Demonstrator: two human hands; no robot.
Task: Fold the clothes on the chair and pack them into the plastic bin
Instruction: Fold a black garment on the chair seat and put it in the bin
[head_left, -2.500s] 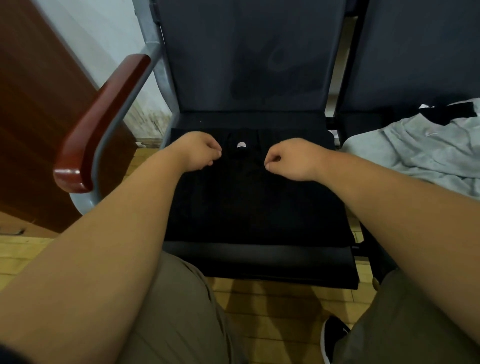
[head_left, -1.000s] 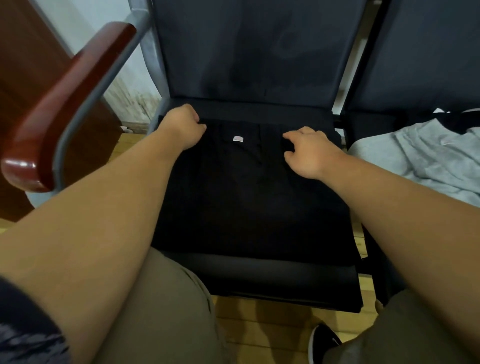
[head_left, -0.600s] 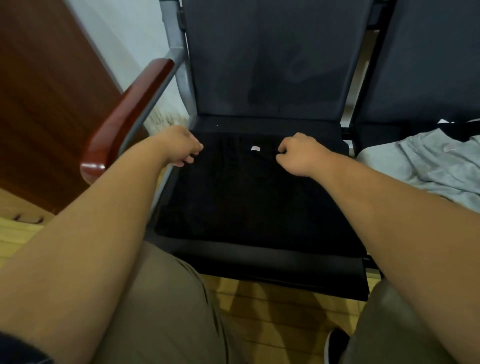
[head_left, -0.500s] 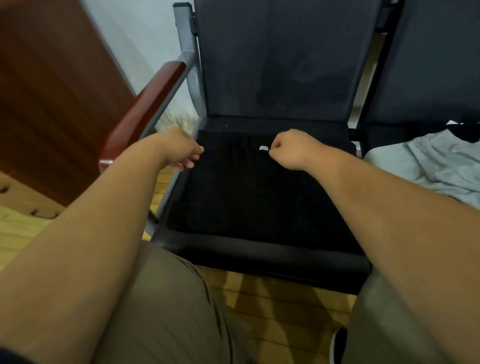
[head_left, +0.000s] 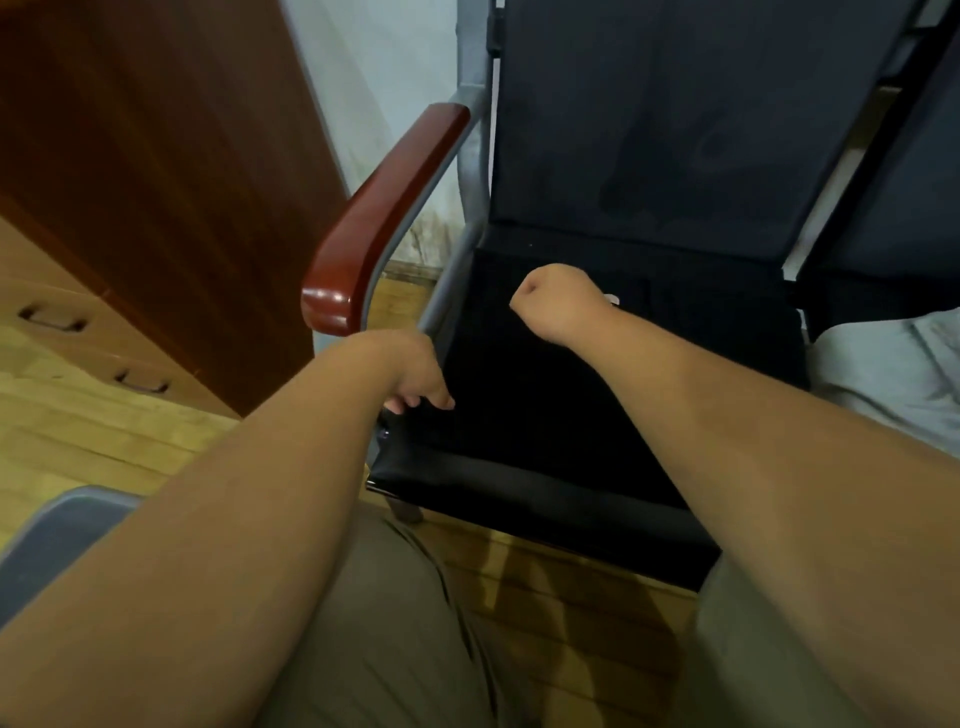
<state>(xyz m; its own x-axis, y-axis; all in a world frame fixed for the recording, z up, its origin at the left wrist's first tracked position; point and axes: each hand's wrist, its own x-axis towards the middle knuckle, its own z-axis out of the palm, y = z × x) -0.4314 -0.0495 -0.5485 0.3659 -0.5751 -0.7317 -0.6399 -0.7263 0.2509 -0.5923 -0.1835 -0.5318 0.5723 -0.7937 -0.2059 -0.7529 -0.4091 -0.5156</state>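
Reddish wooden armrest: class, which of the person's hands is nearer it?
Left. The left hand is below the front of the armrest; the right hand is farther right, over the black garment.

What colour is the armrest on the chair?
Glossy reddish-brown, like polished wood: the armrest shows best in the head view.

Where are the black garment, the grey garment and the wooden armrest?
black garment (head_left: 514, 410): head view, left part of the flat cloth.
grey garment (head_left: 878, 374): head view, crumpled folds near the picture's right edge.
wooden armrest (head_left: 387, 218): head view, top face, midway along.
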